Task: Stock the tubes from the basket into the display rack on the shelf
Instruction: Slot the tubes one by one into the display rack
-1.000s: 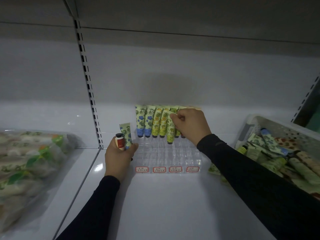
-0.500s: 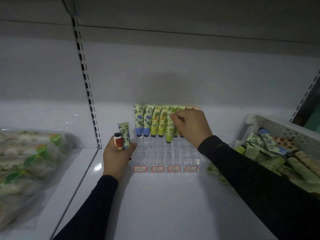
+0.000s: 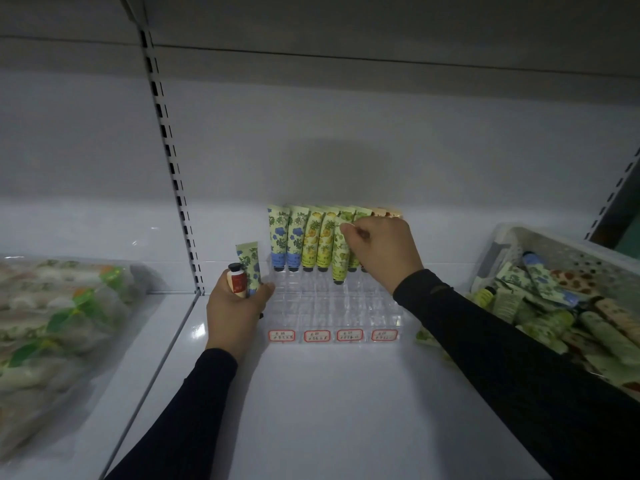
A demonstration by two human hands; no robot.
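The right hand (image 3: 382, 251) pinched the top of a green tube (image 3: 340, 252), its dark cap at a slot in the second row of the clear display rack (image 3: 332, 306) — not yet let go. Behind it the back row stood close to full: blue-flowered tubes at the left end, yellow ones next, green, then a pale pair half hidden by the knuckles. The left hand (image 3: 237, 308) gripped two more at the rack's left edge, a red-labelled tube (image 3: 237, 281) and a blue-flowered tube (image 3: 250, 268). So, early going, I judged: the front rows showed bare plastic down to the price labels, and the basket (image 3: 561, 252) at the shelf's right end held a big heap (a few lay loose beside it too). Room? Plenty of bare shelf (image 3: 329, 403) toward the front edge; the tight spot was the standing row just behind the new tube. Bagged goods (image 3: 52, 327) lay well left.
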